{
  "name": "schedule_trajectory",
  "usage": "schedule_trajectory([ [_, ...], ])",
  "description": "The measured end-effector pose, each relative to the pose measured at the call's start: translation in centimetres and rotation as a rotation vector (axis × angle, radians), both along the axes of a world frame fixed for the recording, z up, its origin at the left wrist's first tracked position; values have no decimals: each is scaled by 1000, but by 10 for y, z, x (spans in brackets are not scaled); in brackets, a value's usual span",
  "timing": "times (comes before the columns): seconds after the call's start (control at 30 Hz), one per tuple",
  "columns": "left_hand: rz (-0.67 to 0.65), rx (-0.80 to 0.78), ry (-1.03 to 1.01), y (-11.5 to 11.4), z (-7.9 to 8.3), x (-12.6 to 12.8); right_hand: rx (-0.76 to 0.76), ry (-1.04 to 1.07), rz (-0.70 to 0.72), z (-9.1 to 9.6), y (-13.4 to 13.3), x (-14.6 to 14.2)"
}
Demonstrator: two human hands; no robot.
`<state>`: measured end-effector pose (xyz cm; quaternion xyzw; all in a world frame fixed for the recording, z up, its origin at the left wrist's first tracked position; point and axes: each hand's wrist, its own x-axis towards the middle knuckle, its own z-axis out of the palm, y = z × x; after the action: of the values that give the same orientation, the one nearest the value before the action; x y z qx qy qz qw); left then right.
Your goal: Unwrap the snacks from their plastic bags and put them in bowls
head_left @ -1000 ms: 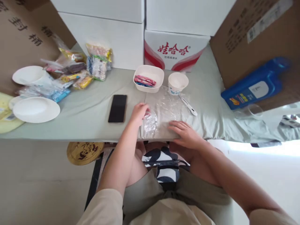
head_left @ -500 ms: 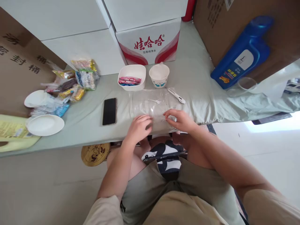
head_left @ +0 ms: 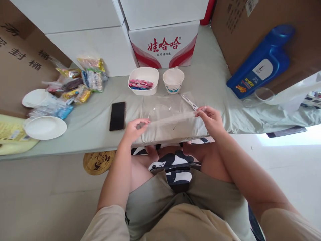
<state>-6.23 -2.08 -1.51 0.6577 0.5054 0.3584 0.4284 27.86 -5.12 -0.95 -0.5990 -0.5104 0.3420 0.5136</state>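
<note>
A clear plastic bag (head_left: 173,122) lies at the near edge of the table with the grey-green cloth (head_left: 95,117). My left hand (head_left: 134,129) pinches the bag's upper edge at its left end. My right hand (head_left: 212,118) pinches the same edge at its right end, so the edge is stretched between them a little above the table. Behind the bag stand a white square bowl (head_left: 143,81) with pink and blue sachets and a paper cup (head_left: 173,80). A white pen-like tool (head_left: 189,102) lies just behind my right hand. A black phone (head_left: 117,115) lies left of the bag.
Snack packets (head_left: 80,82) and white paper plates (head_left: 45,127) sit at the left, by a yellow jug (head_left: 10,137). White cartons (head_left: 164,47) and brown cardboard boxes line the back. A blue jug (head_left: 263,63) and a clear glass (head_left: 262,95) are at the right. A panda-print stool (head_left: 96,162) stands under the table.
Both hands left the middle of the bag, moved apart to its ends and lifted its edge taut between them. The camera view also shifted slightly.
</note>
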Motion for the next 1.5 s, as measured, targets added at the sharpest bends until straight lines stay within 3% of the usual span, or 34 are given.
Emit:
schedule_trajectory([
  [0.17,305,25,-412,9,8,12,32,25,-23,2,5,-9],
  [0.3,493,-43,-363,15,6,31,73,11,-10,-3,8,-11],
  [0.43,465,-101,-264,18,-1,37,29,89,-35,-9,7,-9],
  [0.57,446,-141,-212,19,-6,33,-15,140,74,-14,4,-9],
  [0.63,468,-165,-188,18,-7,30,-50,101,93,-18,5,-9],
  [0.8,521,-136,34,15,-9,24,-120,-78,-29,-26,16,-9],
  [0.93,494,-18,410,11,-7,20,-59,-426,-41,-30,22,-12],
  [1.03,490,42,549,8,-7,17,-37,-659,-9,-30,23,-16],
  [1.13,509,199,516,10,-11,16,-30,-806,48,-28,21,-23],
  [1.2,450,264,492,15,-13,17,-7,-889,88,-27,14,-27],
  [1.4,139,207,496,29,-14,24,-27,-1011,292,-12,-28,-22],
  [1.5,30,149,346,30,-11,27,5,-915,301,11,-17,-14],
])
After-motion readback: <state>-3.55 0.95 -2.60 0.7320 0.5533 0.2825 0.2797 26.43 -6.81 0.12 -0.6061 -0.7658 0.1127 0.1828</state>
